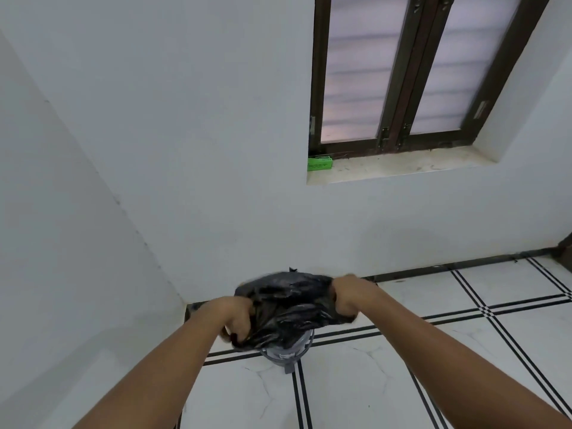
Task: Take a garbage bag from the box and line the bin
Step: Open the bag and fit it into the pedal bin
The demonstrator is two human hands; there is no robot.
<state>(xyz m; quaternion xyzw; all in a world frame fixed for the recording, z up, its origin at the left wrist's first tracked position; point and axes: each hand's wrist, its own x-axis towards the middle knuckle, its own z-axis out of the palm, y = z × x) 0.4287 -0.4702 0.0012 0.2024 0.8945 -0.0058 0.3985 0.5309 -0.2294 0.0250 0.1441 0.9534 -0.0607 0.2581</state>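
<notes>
A black garbage bag (286, 308) is spread over the top of a small grey bin (286, 352) that stands on the tiled floor near the wall corner. My left hand (236, 317) grips the bag's edge on the left side, fingers closed on the plastic. My right hand (346, 297) grips the bag's edge on the right side. The bag hides the bin's rim and most of its body; only the lower part shows. A green box (319, 162) of bags lies on the left end of the window sill, apart from both hands.
White walls meet in a corner left of the bin. A recessed window with a dark frame (399, 88) and a stone sill (402, 167) is above. The white floor (402, 366) has black double lines. A dark object (565, 249) sits at the right edge.
</notes>
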